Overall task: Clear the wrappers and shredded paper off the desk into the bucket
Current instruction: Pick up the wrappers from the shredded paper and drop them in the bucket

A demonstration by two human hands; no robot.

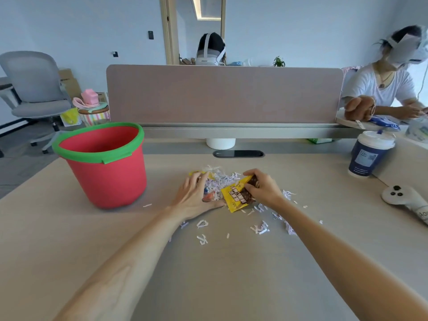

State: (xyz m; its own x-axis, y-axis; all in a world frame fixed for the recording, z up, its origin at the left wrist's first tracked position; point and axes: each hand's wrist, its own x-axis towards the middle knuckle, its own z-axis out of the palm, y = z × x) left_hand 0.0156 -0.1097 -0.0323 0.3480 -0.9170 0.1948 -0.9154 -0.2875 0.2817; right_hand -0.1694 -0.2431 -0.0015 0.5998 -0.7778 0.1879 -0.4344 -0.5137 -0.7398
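A pile of white shredded paper (220, 179) lies mid-desk with wrappers mixed in. My right hand (264, 187) pinches the far edge of a yellow snack wrapper (236, 196) with a brown picture on it. My left hand (193, 196) lies spread, palm down, on the pile's left side, covering a red and blue wrapper (208, 195). Another yellow wrapper (196, 173) peeks out behind its fingers. Loose shreds (260, 229) are scattered nearer to me. The red bucket with a green rim (104, 163) stands upright and looks empty at the left of the desk.
A lidded paper cup (368, 156) stands at the right, with a white controller (405, 200) nearer the right edge. A pink divider panel (222, 93) closes the desk's back. Another person sits beyond it at the right. An office chair (34, 89) stands far left.
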